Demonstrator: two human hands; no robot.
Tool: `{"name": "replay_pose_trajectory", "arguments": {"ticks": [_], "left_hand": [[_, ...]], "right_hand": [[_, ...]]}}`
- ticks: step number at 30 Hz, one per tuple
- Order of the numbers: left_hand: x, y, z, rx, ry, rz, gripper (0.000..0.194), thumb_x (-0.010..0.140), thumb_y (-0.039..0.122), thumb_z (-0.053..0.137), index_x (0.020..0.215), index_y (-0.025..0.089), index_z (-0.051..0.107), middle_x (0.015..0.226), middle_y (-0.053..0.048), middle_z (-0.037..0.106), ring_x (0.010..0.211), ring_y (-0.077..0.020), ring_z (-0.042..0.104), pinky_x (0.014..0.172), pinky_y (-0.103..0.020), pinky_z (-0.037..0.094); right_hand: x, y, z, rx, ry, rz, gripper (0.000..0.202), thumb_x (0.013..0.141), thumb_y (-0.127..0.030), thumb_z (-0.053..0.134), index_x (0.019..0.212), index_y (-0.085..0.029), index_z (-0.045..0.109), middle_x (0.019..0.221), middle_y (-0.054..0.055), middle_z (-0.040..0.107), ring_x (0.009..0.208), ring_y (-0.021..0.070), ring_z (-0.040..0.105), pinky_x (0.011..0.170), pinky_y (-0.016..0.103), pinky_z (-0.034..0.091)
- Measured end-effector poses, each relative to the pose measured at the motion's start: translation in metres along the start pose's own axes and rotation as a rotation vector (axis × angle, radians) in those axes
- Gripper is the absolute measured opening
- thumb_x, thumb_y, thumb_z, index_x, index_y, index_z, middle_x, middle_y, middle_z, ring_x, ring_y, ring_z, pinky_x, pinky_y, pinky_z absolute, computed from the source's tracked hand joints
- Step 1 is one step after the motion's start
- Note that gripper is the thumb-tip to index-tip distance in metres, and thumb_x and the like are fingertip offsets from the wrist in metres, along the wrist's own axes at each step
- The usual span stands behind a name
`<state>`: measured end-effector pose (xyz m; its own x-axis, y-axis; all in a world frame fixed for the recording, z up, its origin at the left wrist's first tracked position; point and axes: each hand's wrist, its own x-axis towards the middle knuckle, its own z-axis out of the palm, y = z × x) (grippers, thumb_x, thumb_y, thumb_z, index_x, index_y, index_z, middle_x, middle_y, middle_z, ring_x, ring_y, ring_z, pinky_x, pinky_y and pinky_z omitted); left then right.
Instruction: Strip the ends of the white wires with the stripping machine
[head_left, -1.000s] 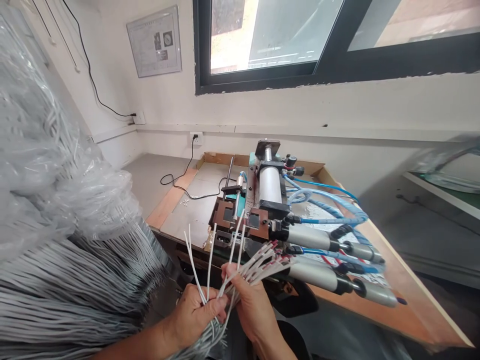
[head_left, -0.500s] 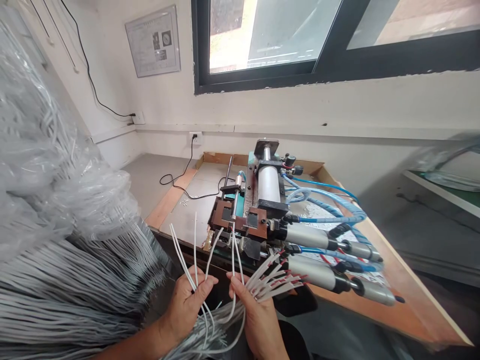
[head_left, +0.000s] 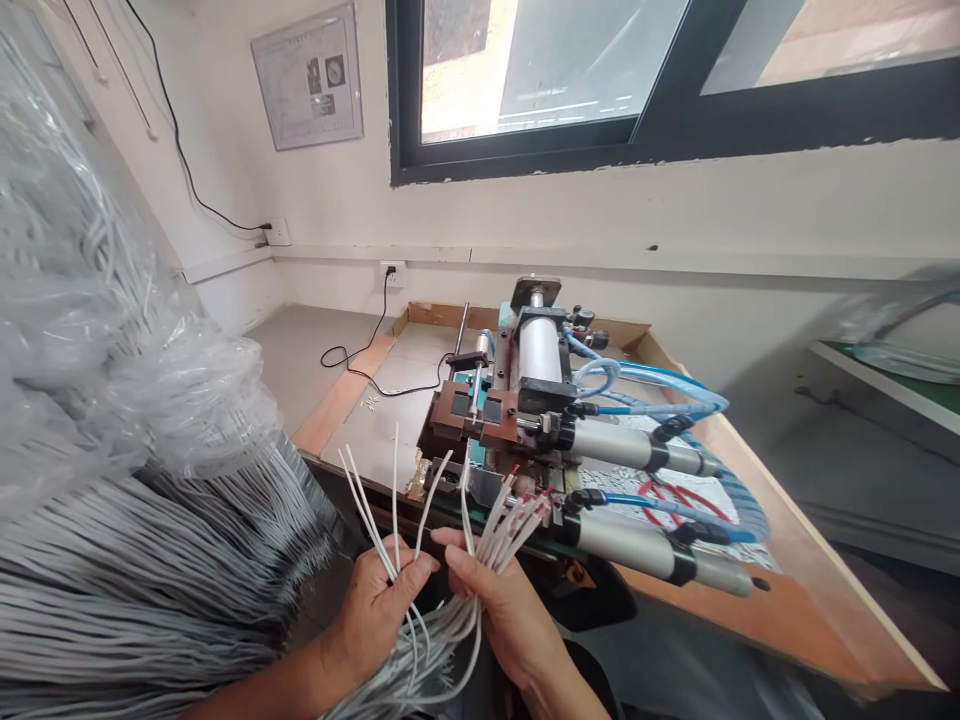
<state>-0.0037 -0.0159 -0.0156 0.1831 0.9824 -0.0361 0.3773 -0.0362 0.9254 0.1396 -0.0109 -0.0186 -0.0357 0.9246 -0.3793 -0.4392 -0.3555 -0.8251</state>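
Both hands, left hand (head_left: 379, 610) and right hand (head_left: 499, 610), pinch white wires (head_left: 420, 520); the right fan has drawn tighter, nearer the machine (head_left: 517, 400) at the surface's (head_left: 360, 430) front edge.

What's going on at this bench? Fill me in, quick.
A person sits at a workbench sorting thin white wires. The left hand pinches a few loose wires that fan upward. The right hand grips a fuller bunch whose tips, some marked red, point toward the pneumatic machine on the bench. A large heap of the same wires, partly in clear plastic, lies at the left.
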Motion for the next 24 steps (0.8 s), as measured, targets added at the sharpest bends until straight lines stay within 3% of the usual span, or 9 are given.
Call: {"name": "replay_pose_trajectory", "arguments": {"ticks": [4,9,14,17,24], "left_hand": [[0.000,0.009,0.002,-0.081,-0.070,0.027,0.032,0.082,0.038,0.045,0.075,0.015,0.066,0.070,-0.002,0.058,0.066,-0.0145,0.051,0.064,-0.024,0.039],[0.001,0.009,0.004,-0.075,-0.153,0.098,0.026,0.079,0.035,0.050,0.076,0.015,0.067,0.071,-0.003,0.061,0.069,-0.0156,0.053,0.067,-0.025,0.041],[0.001,-0.008,0.006,-0.264,-0.056,-0.114,0.031,0.072,0.038,0.060,0.091,0.014,0.061,0.062,0.001,0.057,0.055,-0.0122,0.052,0.053,-0.022,0.040],[0.002,-0.008,0.005,-0.421,-0.031,-0.201,0.035,0.074,0.042,0.056,0.095,0.014,0.056,0.062,0.000,0.060,0.055,-0.0139,0.058,0.050,-0.023,0.043],[0.004,0.003,0.000,-0.419,0.005,-0.235,0.035,0.075,0.044,0.054,0.087,0.011,0.060,0.063,-0.004,0.063,0.058,-0.0162,0.062,0.050,-0.023,0.045]], "right_hand": [[-0.004,-0.002,0.010,-0.065,-0.031,-0.079,0.025,0.055,-0.035,0.075,0.070,-0.015,0.070,0.065,0.004,0.064,0.066,0.0192,0.055,0.067,0.032,0.040],[-0.009,0.009,0.014,-0.123,0.106,-0.256,0.021,0.056,-0.034,0.074,0.065,-0.017,0.066,0.064,0.002,0.062,0.065,0.0182,0.056,0.065,0.029,0.043],[-0.005,0.015,0.008,-0.066,0.300,-0.284,0.026,0.059,-0.037,0.073,0.074,-0.016,0.066,0.068,0.004,0.065,0.068,0.0196,0.058,0.069,0.031,0.043],[0.002,0.018,0.003,-0.008,0.308,-0.273,0.030,0.059,-0.038,0.073,0.076,-0.015,0.065,0.063,0.002,0.064,0.062,0.0184,0.057,0.065,0.031,0.043],[0.015,0.017,0.002,0.019,0.289,-0.255,0.023,0.061,-0.035,0.071,0.070,-0.015,0.066,0.059,0.001,0.061,0.060,0.0163,0.054,0.066,0.030,0.040]]}}
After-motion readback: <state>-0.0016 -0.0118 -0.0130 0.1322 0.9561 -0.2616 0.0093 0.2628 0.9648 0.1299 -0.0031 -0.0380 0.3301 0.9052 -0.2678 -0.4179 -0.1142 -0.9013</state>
